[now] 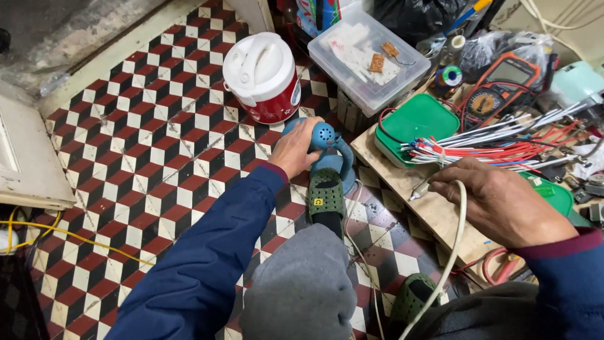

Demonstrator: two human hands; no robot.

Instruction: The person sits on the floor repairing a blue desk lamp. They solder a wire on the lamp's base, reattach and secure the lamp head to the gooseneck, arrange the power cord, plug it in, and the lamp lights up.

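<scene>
The left hand covers much of the round blue plastic tool, hiding its grip. The right hand conceals the body of the slim white-corded tool. The pale teal device is cut by the right edge.

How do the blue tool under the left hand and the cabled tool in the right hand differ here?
The blue tool is bulky and rests on the tiled floor; the cabled tool is slim, lying on the wooden board. The left hand grips the blue tool from above; the right hand covers most of the cabled tool.
</scene>
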